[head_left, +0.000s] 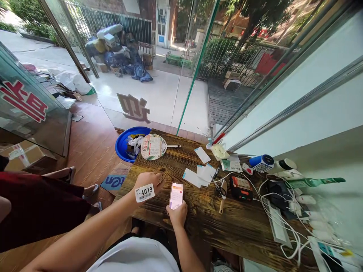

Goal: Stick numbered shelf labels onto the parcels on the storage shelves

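My right hand (177, 214) grips a smartphone (176, 195) by its lower end, lit screen tilted up over the dark wooden table (227, 223). My left hand (149, 182) rests on the table just left of the phone, fingers curled in a loose fist with nothing visible in it. A white label reading 4019 (145, 192) is stuck on the back of that wrist.
On the table lie a round paper fan (153, 147), several white slips (200, 174), scissors (219, 187), a small black-and-orange label printer (241, 188), tape and tangled white cables (286, 223). A blue basin (124, 143) sits on the floor. Another person's legs (42, 204) are at left.
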Tool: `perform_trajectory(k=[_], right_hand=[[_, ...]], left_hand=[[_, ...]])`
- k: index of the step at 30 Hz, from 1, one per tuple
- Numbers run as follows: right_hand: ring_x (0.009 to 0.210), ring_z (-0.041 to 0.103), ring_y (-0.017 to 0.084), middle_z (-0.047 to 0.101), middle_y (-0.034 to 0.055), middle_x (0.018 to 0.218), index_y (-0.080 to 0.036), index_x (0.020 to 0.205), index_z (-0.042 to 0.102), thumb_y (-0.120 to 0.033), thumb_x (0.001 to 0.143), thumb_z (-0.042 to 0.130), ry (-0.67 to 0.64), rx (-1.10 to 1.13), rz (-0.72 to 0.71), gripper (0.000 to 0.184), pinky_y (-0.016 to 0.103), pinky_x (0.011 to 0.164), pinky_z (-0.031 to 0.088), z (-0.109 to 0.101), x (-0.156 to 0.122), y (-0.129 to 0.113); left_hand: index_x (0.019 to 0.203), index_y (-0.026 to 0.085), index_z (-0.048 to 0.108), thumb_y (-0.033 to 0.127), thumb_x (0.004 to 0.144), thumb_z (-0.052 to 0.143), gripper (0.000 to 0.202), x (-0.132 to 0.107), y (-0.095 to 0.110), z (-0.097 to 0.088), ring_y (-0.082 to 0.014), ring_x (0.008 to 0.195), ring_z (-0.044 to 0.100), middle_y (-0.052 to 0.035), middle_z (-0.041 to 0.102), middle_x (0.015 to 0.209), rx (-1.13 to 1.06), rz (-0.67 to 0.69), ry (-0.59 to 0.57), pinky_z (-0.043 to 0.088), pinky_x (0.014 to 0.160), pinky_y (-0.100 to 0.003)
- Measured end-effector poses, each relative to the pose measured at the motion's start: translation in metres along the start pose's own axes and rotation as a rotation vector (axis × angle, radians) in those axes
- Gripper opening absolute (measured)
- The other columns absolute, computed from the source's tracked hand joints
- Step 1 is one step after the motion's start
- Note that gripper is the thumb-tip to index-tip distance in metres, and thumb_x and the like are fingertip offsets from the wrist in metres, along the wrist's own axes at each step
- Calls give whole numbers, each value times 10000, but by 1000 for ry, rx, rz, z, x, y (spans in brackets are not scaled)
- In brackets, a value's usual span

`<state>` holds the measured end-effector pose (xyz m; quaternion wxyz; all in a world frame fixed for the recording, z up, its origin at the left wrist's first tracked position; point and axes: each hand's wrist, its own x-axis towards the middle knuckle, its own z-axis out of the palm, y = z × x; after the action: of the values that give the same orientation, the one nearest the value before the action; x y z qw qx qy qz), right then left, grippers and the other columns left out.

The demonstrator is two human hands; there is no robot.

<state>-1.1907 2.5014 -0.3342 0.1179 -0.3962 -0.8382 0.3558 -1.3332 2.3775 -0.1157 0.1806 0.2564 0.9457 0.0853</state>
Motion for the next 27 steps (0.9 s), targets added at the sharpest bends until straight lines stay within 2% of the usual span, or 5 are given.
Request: perform_trajectory(k=[6, 12, 21, 25, 27], right_hand=[[934, 621, 299, 625, 133, 1047, -165, 1112, 460, -323, 542, 721, -32, 204, -57, 646, 409, 794, 526, -20, -15, -29], [834, 644, 248, 658, 75, 961, -186, 1137, 471, -315, 548, 768, -111, 633, 21, 672, 366, 652, 556, -41, -17, -68], [886, 635, 250, 662, 75, 977, -189, 1122, 498, -289, 546, 791, -152, 724, 3, 654, 379, 700, 554, -66, -12, -97], [903, 635, 264, 658, 89, 1019, -198, 1095, 498, -267, 522, 790, -147, 772, 4, 647, 402, 736, 550, -69, -10, -109], [902, 640, 269, 661, 88, 1026, -215, 1088, 490, -281, 529, 790, -184, 852, -3, 638, 416, 745, 550, -72, -11, -118]], left_hand=[[840, 169, 662, 368, 892, 402, 332, 0, 0, 1, -260, 788, 678, -102, 722, 868, 8, 48, 9, 380, 578, -298], [840, 155, 670, 360, 897, 390, 352, 0, 0, -4, -277, 790, 677, -128, 717, 876, -6, 86, 31, 379, 584, -306], [835, 140, 671, 440, 909, 362, 437, -4, 1, -6, -280, 773, 654, -150, 697, 857, -112, 139, 32, 402, 625, -331], [919, 162, 663, 470, 933, 252, 514, -10, 3, -7, -261, 825, 638, -132, 679, 886, -232, 179, 30, 440, 706, -343], [1103, 195, 607, 455, 941, 235, 482, -14, 3, -2, -222, 882, 616, -94, 665, 976, -515, 254, -59, 455, 745, -318]])
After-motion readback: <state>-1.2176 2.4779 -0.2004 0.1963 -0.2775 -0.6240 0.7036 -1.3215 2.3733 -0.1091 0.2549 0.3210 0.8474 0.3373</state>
